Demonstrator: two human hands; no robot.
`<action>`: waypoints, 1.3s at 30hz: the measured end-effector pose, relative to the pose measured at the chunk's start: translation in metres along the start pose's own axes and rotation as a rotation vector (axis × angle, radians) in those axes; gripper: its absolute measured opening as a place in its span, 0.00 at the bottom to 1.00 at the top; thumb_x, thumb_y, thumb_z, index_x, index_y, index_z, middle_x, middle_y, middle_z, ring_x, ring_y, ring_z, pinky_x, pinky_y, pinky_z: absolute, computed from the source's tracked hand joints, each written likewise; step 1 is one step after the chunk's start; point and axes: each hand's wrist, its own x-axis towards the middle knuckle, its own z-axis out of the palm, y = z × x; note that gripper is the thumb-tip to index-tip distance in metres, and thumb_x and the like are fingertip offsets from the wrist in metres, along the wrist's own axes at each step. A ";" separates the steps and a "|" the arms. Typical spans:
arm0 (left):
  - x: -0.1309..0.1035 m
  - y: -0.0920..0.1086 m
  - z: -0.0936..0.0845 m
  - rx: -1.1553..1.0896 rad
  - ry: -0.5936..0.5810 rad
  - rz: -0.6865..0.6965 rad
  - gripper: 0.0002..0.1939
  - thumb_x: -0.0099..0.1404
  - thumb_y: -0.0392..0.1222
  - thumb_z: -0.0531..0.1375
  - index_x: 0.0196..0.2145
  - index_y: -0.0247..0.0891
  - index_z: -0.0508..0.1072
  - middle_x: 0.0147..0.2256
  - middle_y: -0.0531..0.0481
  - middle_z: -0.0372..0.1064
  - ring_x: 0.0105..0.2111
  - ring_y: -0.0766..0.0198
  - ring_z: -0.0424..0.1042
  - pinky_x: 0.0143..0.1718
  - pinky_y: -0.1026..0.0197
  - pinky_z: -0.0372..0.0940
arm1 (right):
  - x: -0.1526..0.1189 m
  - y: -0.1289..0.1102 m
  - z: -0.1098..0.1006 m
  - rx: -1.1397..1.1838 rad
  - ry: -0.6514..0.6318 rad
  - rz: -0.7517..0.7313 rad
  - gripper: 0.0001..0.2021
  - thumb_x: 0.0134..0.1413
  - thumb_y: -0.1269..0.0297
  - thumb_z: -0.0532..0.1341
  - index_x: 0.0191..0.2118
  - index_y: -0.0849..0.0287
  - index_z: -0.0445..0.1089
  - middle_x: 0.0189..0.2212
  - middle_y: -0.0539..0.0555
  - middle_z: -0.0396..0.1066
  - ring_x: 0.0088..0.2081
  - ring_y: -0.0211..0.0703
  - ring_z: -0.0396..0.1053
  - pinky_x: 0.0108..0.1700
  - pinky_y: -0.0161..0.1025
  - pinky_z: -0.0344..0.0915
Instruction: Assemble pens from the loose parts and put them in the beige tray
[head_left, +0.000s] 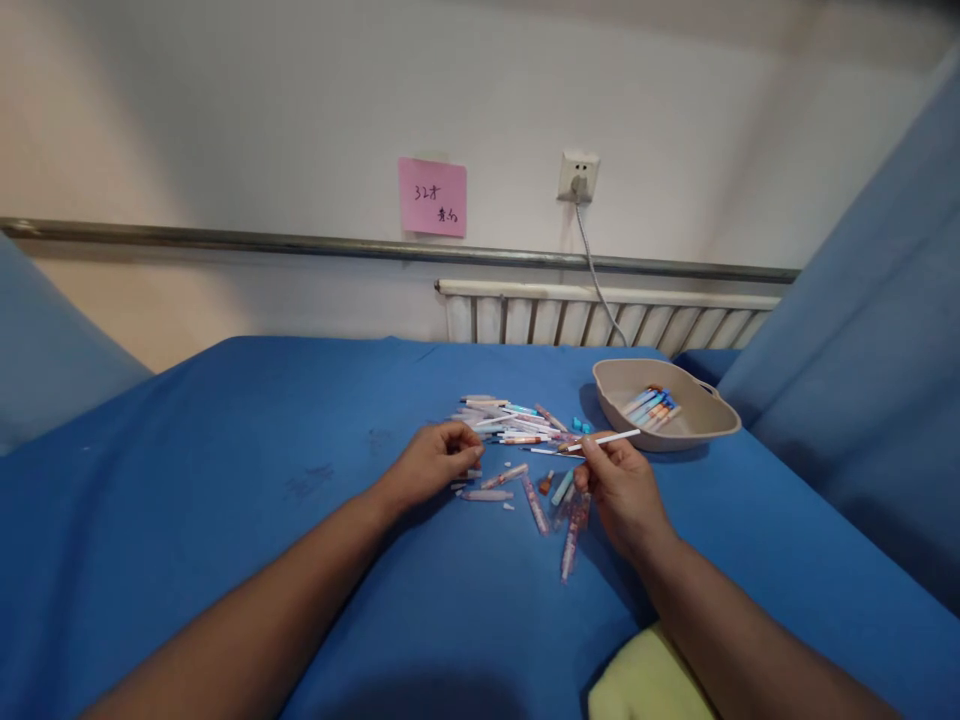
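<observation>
My right hand pinches a thin white pen refill that points up and to the right, toward the tray. My left hand rests on the blue cloth with its fingers curled at the edge of a pile of pen parts; whether it grips a piece I cannot tell. Loose clear barrels and caps lie between my two hands. A beige tray to the right holds several assembled pens.
The blue cloth-covered table runs back to a white wall with a radiator, a socket with a cable and a pink note. Blue fabric rises at the right. A yellow cloth lies near my right forearm.
</observation>
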 end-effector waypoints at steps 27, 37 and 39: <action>-0.021 0.024 0.018 0.540 -0.203 0.300 0.09 0.62 0.45 0.56 0.33 0.37 0.72 0.32 0.49 0.69 0.31 0.62 0.66 0.32 0.64 0.58 | -0.002 -0.001 0.005 -0.057 -0.008 -0.054 0.15 0.46 0.53 0.66 0.30 0.59 0.65 0.23 0.48 0.72 0.16 0.30 0.61 0.18 0.29 0.57; -0.021 0.025 0.034 0.156 -0.180 0.184 0.15 0.63 0.51 0.56 0.31 0.35 0.70 0.26 0.52 0.66 0.26 0.66 0.62 0.27 0.66 0.57 | -0.011 -0.009 0.013 -0.134 -0.077 -0.070 0.15 0.46 0.52 0.65 0.29 0.59 0.67 0.15 0.45 0.68 0.14 0.31 0.60 0.18 0.29 0.57; -0.021 0.025 0.034 0.151 -0.184 0.187 0.14 0.63 0.50 0.56 0.31 0.35 0.70 0.26 0.52 0.66 0.27 0.66 0.62 0.28 0.66 0.57 | -0.011 -0.009 0.012 -0.146 -0.088 -0.081 0.15 0.46 0.52 0.65 0.29 0.59 0.67 0.17 0.46 0.69 0.14 0.31 0.60 0.18 0.29 0.57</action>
